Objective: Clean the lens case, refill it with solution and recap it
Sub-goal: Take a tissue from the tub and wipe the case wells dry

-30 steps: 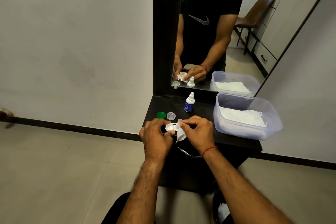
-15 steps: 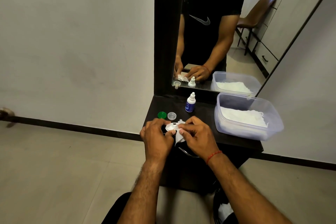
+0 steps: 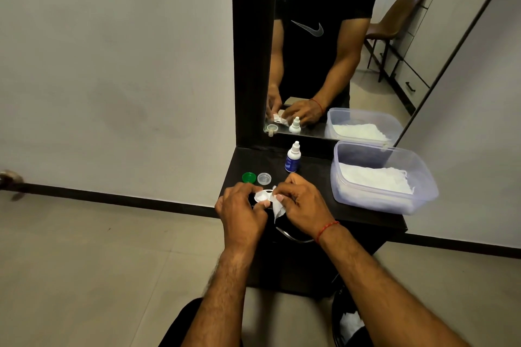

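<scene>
Above the front edge of the dark table, between the two hands, sits the white lens case, uncapped, with one round well facing up. The left hand pinches the case's left end between thumb and fingers. The right hand is closed around a white tissue, pressing it against the right side of the case; a loose corner of the tissue hangs down below the fingers. A red thread circles the right wrist.

Just behind the hands, on the table, lie two caps side by side: a green cap on the left and a clear cap on the right, close together, though whether they touch is hard to tell. Farther back and a little to the right stands a small solution bottle, upright, with a white top and a blue label.

At the right end of the table rests a clear plastic box holding a stack of white tissues. A mirror rises from the back of the table and reflects the hands, the bottle and the box.
</scene>
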